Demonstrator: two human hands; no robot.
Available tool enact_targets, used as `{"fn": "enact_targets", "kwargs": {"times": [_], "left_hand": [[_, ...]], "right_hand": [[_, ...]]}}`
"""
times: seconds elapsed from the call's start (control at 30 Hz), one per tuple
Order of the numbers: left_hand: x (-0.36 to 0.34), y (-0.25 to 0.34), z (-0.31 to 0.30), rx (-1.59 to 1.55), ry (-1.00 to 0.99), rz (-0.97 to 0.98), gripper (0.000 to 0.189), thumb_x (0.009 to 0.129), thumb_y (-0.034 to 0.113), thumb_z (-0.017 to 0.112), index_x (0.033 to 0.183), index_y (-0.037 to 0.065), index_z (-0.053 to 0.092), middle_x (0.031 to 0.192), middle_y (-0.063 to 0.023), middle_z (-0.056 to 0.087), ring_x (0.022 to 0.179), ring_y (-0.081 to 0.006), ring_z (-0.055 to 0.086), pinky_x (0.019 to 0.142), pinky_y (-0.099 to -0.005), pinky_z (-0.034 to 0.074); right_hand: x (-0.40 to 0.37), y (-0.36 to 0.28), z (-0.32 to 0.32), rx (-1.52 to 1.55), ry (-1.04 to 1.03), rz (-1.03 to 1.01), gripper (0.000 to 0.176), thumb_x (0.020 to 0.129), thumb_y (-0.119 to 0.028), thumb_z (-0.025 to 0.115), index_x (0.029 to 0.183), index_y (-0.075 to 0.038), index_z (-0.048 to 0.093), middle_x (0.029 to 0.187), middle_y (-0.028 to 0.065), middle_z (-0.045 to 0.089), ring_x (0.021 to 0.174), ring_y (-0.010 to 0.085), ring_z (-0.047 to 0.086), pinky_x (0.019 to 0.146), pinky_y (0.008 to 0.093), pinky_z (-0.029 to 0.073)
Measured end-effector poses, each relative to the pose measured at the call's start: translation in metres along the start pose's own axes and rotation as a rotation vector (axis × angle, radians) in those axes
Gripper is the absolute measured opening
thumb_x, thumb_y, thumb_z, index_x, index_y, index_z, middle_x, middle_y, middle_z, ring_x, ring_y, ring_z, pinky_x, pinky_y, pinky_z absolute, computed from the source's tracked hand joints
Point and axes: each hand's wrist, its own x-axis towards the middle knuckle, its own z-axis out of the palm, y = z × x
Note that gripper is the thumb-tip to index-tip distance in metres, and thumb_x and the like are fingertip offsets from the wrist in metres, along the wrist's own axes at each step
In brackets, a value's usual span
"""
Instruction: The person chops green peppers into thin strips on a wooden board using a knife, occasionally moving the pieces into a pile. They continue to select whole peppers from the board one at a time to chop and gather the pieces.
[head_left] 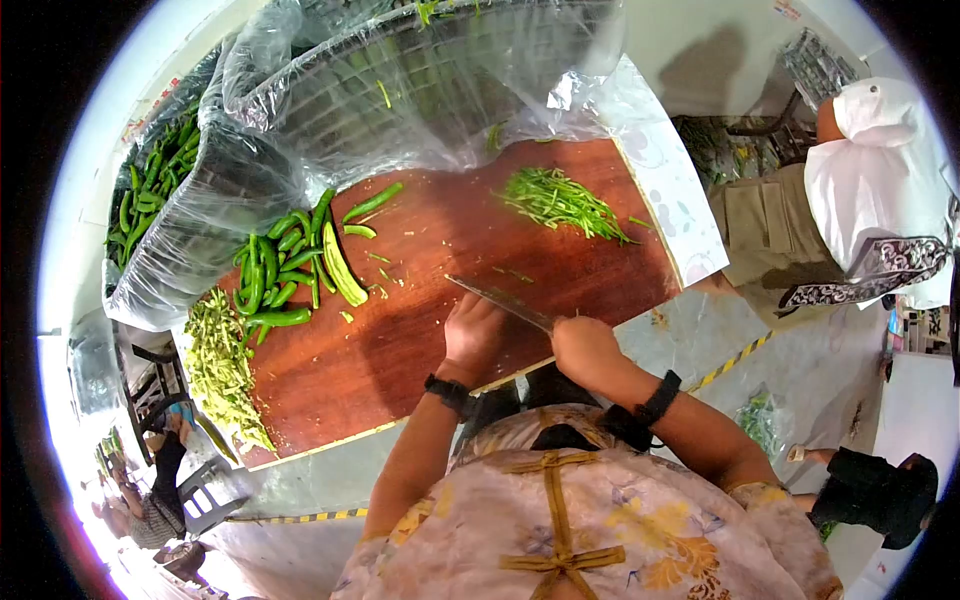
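My right hand point(585, 345) is closed round the handle of a kitchen knife point(508, 304). Its blade points up and left over the wooden board point(420, 250). Right beside the blade, my left hand point(474, 335) is low at the board with its fingers drawn together. The blade partly covers those fingertips, and whatever they hold is hidden. Green slivers point(515, 274) lie just beyond the knife. Farther off to the right is a heap of shredded green peppers point(560, 203). Whole green peppers point(270, 262) and a split pepper point(341, 265) rest on the left side.
Pale green pieces point(222, 375) are piled at the board's left end. Clear plastic point(400, 110) lines a large basket behind the board; more peppers point(158, 175) fill a lined container at far left. A person in a white top point(870, 170) stands at right.
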Motion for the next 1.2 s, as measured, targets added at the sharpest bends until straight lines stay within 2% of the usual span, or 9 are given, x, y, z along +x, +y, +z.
{"fn": "enact_targets", "kwargs": {"times": [0.1,0.17,0.23,0.3,0.53,0.87,1.07,1.13,1.2], "left_hand": [[0.004,0.005,-0.003,-0.038,0.079,0.041,0.020,0.067,0.006,0.061,0.086,0.009,0.066,0.094,-0.0067,0.065,0.090,-0.0278,0.061,0.075,-0.0377,0.051],[0.004,0.003,-0.008,-0.061,-0.002,0.040,0.020,0.066,0.006,0.062,0.085,0.009,0.066,0.095,-0.0072,0.065,0.091,-0.0276,0.061,0.076,-0.0369,0.051],[-0.001,-0.005,-0.002,0.001,-0.063,-0.004,0.022,0.065,0.006,0.061,0.087,0.008,0.065,0.095,-0.0079,0.064,0.090,-0.0280,0.060,0.075,-0.0365,0.051],[-0.004,-0.007,0.006,0.015,0.080,0.035,0.015,0.065,0.009,0.059,0.079,0.010,0.060,0.091,-0.0050,0.060,0.083,-0.0265,0.058,0.070,-0.0372,0.049],[-0.003,-0.005,-0.001,-0.022,0.060,0.031,0.016,0.066,0.006,0.057,0.081,0.009,0.061,0.088,-0.0055,0.060,0.082,-0.0263,0.058,0.067,-0.0357,0.050],[-0.003,-0.012,0.007,-0.060,0.124,0.065,0.015,0.064,0.005,0.058,0.079,0.009,0.060,0.085,-0.0051,0.059,0.079,-0.0263,0.058,0.066,-0.0353,0.050],[-0.008,-0.009,0.003,-0.081,0.064,0.046,0.015,0.064,0.004,0.057,0.079,0.007,0.059,0.087,-0.0078,0.059,0.082,-0.0292,0.057,0.069,-0.0374,0.050],[-0.006,-0.009,0.004,-0.051,0.153,0.067,0.015,0.064,0.004,0.056,0.079,0.006,0.059,0.086,-0.0085,0.058,0.082,-0.0297,0.057,0.069,-0.0376,0.050],[-0.006,-0.008,0.003,-0.045,0.157,0.065,0.015,0.064,0.004,0.056,0.079,0.006,0.059,0.085,-0.0084,0.058,0.081,-0.0297,0.056,0.069,-0.0374,0.050]], "right_hand": [[0.032,-0.015,0.015,-0.007,0.053,-0.025,0.013,0.077,-0.011,0.054,0.074,-0.001,0.061,0.069,0.0231,0.061,0.068,0.0415,0.062,0.061,0.0500,0.049],[0.050,-0.022,0.011,-0.003,0.131,-0.070,0.012,0.076,-0.010,0.054,0.072,-0.001,0.061,0.069,0.0231,0.061,0.068,0.0414,0.062,0.061,0.0496,0.049],[0.059,-0.029,0.000,-0.099,0.061,-0.059,0.015,0.079,-0.012,0.054,0.074,-0.001,0.061,0.068,0.0230,0.061,0.067,0.0416,0.061,0.060,0.0498,0.049],[0.055,-0.016,0.007,-0.058,0.091,-0.074,0.016,0.081,-0.014,0.053,0.076,0.000,0.061,0.068,0.0233,0.061,0.066,0.0419,0.061,0.060,0.0503,0.048],[0.000,-0.003,-0.004,-0.005,0.039,-0.012,0.023,0.085,-0.020,0.052,0.078,0.000,0.061,0.066,0.0235,0.059,0.065,0.0426,0.059,0.061,0.0519,0.047],[0.030,-0.009,0.008,-0.060,-0.009,-0.052,0.026,0.083,-0.020,0.053,0.070,0.001,0.062,0.068,0.0237,0.061,0.065,0.0423,0.060,0.061,0.0515,0.048],[0.044,-0.014,0.017,0.028,0.104,0.045,0.026,0.082,-0.018,0.053,0.067,0.001,0.061,0.070,0.0245,0.060,0.067,0.0434,0.059,0.061,0.0519,0.047],[0.045,-0.007,0.015,0.035,0.222,-0.013,0.025,0.082,-0.020,0.054,0.070,0.001,0.061,0.070,0.0245,0.060,0.068,0.0437,0.058,0.062,0.0516,0.047],[0.036,-0.005,0.011,0.051,0.223,0.007,0.025,0.083,-0.021,0.055,0.072,0.001,0.061,0.071,0.0243,0.060,0.068,0.0434,0.058,0.063,0.0514,0.047]]}}
